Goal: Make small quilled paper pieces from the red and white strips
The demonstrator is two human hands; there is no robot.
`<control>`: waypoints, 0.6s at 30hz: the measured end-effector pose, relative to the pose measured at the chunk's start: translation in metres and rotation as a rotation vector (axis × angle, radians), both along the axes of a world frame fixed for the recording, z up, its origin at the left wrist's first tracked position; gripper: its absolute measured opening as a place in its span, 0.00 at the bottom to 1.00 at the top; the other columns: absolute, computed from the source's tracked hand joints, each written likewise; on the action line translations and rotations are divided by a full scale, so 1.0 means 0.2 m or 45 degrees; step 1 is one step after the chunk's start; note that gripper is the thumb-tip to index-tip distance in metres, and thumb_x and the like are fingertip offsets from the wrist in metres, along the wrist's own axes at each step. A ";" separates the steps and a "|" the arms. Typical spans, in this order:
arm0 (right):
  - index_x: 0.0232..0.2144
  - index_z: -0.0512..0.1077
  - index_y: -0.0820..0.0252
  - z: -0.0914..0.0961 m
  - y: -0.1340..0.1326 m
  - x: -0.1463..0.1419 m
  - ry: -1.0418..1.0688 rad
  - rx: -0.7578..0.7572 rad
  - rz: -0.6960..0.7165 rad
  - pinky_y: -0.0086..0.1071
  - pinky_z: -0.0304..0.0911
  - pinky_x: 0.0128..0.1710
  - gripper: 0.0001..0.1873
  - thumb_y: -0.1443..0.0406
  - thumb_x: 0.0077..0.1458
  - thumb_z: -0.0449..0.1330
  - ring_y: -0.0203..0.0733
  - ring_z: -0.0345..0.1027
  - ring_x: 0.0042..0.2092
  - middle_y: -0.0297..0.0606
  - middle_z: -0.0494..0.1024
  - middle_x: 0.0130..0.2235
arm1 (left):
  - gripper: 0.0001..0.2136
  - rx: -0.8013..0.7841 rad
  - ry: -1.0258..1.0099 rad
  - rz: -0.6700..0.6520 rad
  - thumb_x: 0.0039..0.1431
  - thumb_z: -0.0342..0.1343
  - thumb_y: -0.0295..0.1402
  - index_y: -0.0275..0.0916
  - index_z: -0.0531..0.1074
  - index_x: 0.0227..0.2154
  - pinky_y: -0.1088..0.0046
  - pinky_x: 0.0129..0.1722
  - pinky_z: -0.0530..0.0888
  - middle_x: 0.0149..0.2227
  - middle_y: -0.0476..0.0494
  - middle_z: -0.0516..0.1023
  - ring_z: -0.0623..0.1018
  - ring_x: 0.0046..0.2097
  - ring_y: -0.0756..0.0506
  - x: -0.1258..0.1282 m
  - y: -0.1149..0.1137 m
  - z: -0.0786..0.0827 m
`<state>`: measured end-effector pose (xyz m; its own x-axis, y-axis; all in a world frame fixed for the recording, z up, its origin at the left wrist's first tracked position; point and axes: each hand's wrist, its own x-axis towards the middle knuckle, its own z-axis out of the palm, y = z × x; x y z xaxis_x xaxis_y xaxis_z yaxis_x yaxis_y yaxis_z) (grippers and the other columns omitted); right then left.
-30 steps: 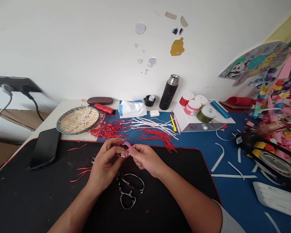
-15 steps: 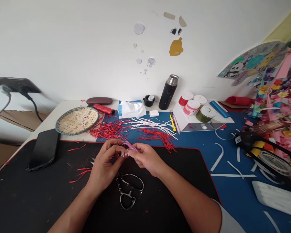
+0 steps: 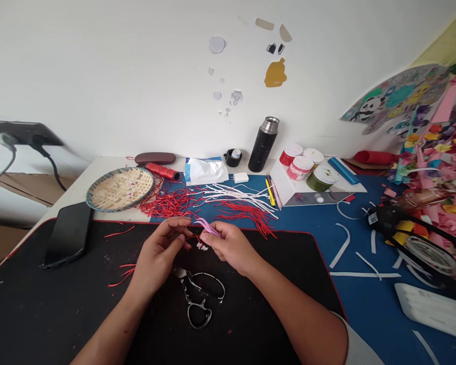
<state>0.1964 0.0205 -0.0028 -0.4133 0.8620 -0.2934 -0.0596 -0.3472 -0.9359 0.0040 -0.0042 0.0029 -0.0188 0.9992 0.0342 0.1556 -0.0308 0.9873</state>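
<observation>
My right hand point(image 3: 231, 247) is closed around a pair of purple tweezers point(image 3: 210, 227), whose bent tips point up and left. Just below its fingertips hangs a small white piece with red bits point(image 3: 202, 246). Facing it, my left hand point(image 3: 155, 256) pinches a thin red cord point(image 3: 193, 236) that stretches across toward the right fingers. How the cord joins the white piece is too small to make out. Scissors point(image 3: 201, 304) with worn dark handles lie on the black mat point(image 3: 273, 304) below both hands.
Behind the hands lie red cords point(image 3: 173, 203), white cords point(image 3: 239, 195) and a red thread spool point(image 3: 162, 171). A woven basket point(image 3: 110, 203) and phone point(image 3: 66, 235) sit left. A black flask point(image 3: 264, 144) and paint jars point(image 3: 321, 178) stand at the back. Paper strips point(image 3: 365, 275) lie right.
My hands have moved slightly apart. The white piece, earlier between the fingers of both hands, now hangs below the right fingers, and the cord shows between the hands. More of the scissors is visible.
</observation>
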 end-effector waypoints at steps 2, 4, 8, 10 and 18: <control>0.33 0.70 0.58 0.00 0.00 0.00 -0.004 0.022 0.007 0.27 0.40 0.20 0.13 0.56 0.58 0.65 0.29 0.43 0.21 0.22 0.58 0.22 | 0.12 -0.054 0.036 -0.013 0.64 0.60 0.39 0.44 0.78 0.48 0.67 0.38 0.80 0.40 0.45 0.82 0.80 0.38 0.43 0.00 0.00 -0.01; 0.34 0.70 0.58 0.00 0.00 0.00 -0.001 0.036 0.010 0.28 0.41 0.21 0.13 0.56 0.59 0.65 0.29 0.43 0.21 0.22 0.58 0.23 | 0.13 -0.048 0.091 -0.063 0.65 0.60 0.42 0.43 0.79 0.47 0.67 0.39 0.80 0.44 0.43 0.83 0.81 0.39 0.42 0.00 0.01 -0.02; 0.34 0.70 0.58 0.00 -0.01 0.00 -0.007 0.048 0.018 0.28 0.40 0.21 0.13 0.56 0.60 0.65 0.29 0.44 0.21 0.23 0.58 0.23 | 0.12 0.011 0.232 -0.250 0.69 0.56 0.43 0.45 0.80 0.47 0.64 0.44 0.79 0.46 0.43 0.84 0.81 0.41 0.41 0.01 0.00 -0.03; 0.34 0.70 0.58 0.01 -0.01 0.01 -0.014 0.051 0.014 0.28 0.40 0.21 0.13 0.55 0.60 0.65 0.30 0.44 0.21 0.23 0.58 0.22 | 0.12 -0.002 0.271 -0.338 0.70 0.55 0.43 0.46 0.80 0.48 0.63 0.48 0.78 0.44 0.44 0.85 0.81 0.42 0.41 0.02 0.00 -0.02; 0.33 0.69 0.57 0.02 0.00 0.01 0.028 0.042 -0.027 0.28 0.40 0.21 0.15 0.54 0.60 0.65 0.29 0.41 0.21 0.21 0.55 0.21 | 0.07 -0.056 0.383 -0.401 0.63 0.61 0.38 0.45 0.80 0.41 0.69 0.35 0.77 0.35 0.49 0.84 0.82 0.36 0.42 0.02 0.00 -0.02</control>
